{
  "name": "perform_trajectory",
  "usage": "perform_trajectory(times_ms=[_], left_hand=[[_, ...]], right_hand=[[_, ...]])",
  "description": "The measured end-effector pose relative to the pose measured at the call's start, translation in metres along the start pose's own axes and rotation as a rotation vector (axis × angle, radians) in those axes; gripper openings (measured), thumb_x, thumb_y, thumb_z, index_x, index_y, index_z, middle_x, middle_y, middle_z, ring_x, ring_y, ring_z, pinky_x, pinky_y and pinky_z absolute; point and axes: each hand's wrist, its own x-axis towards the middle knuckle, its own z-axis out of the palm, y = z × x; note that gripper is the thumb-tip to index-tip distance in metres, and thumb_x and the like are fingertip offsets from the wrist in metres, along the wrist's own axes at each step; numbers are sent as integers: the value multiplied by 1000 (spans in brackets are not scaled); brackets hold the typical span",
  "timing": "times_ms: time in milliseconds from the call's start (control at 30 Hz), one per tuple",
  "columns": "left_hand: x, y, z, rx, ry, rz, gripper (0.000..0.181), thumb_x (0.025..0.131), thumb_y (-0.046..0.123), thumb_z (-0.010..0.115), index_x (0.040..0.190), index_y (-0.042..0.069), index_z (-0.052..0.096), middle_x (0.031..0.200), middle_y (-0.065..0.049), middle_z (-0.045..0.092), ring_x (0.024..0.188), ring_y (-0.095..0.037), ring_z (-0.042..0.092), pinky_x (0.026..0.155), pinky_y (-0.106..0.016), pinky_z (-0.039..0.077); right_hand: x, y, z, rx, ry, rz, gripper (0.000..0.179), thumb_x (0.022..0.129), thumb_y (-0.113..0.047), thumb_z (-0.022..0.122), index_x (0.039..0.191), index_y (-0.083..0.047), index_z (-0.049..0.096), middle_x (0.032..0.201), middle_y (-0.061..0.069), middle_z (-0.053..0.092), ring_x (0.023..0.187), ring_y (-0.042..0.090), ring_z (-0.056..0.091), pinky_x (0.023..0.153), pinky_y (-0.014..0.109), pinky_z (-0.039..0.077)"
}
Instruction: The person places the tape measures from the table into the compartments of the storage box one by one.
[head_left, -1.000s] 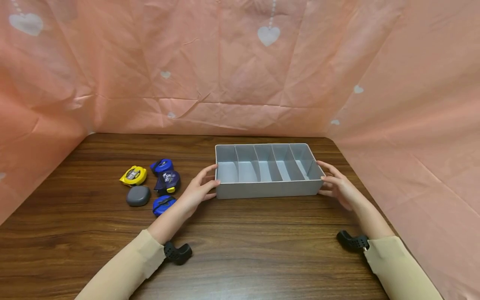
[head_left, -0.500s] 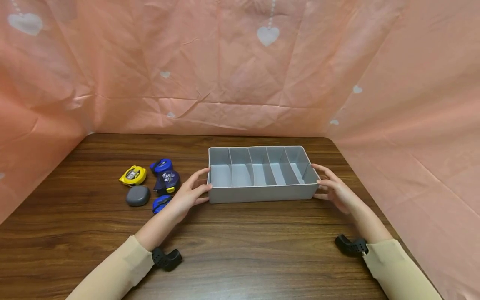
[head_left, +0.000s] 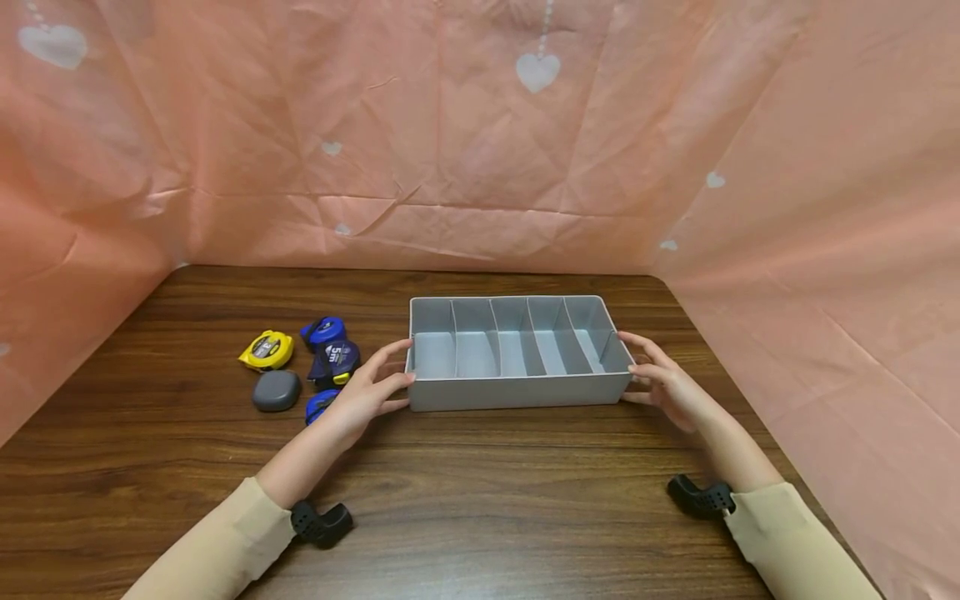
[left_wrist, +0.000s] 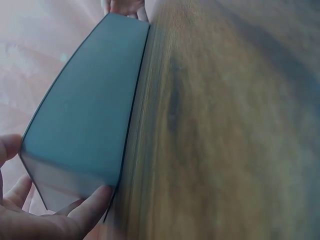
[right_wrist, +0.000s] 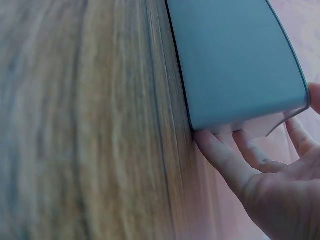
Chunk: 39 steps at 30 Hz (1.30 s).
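A gray divided box (head_left: 517, 393) sits right of the middle of the bench (head_left: 480, 500), its five compartments facing up. The person has it by both ends: the left hand (head_left: 358, 404) grips one short wall, the right hand (head_left: 677, 396) the other. Fingers spread from rim toward base, presumably so the long shape stays level and doesn't twist. I can't tell whether its underside is quite touching the wood. Off to the left, a yellow tape measure (head_left: 267, 351), a dark gray case (head_left: 276, 391) and three blue tape measures (head_left: 335, 362) lie close together, probably grouped there to leave the box room.
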Motion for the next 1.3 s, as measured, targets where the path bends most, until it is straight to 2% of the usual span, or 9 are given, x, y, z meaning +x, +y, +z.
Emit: perform_trajectory(times_ms=[367, 733, 1000, 1300], left_hand=[[-3, 3, -9, 16, -28, -26, 58, 98, 10, 53, 150, 14, 28, 144, -27, 31, 123, -39, 46, 95, -50, 42], [-5, 9, -16, 33, -64, -63, 62, 96, 8, 54, 151, 18, 27, 146, -28, 26, 127, -41, 40, 95, -50, 42], [-6, 14, -20, 22, -94, -74, 64, 96, 8, 54, 151, 16, 25, 146, -29, 23, 129, -43, 36, 95, -50, 42], [-6, 15, -23, 85, -117, -73, 62, 97, 10, 55, 151, 18, 26, 146, -26, 27, 129, -39, 38, 91, -47, 46]], right_hand=[[-2, -2, 6, -7, -16, 9, 54, 100, -8, 40, 150, -20, 24, 142, 35, 14, 107, 18, 52, 87, 42, 46], [-2, -2, 11, -4, -16, 13, 55, 98, -7, 40, 149, -22, 26, 137, 34, 20, 107, 19, 52, 88, 45, 45], [-2, -3, 11, 14, -29, 5, 54, 99, -8, 40, 149, -22, 26, 137, 34, 20, 108, 19, 52, 88, 44, 46], [-3, -2, 9, 34, -58, -7, 53, 101, -8, 39, 150, -23, 26, 134, 31, 23, 108, 19, 54, 87, 42, 47]])
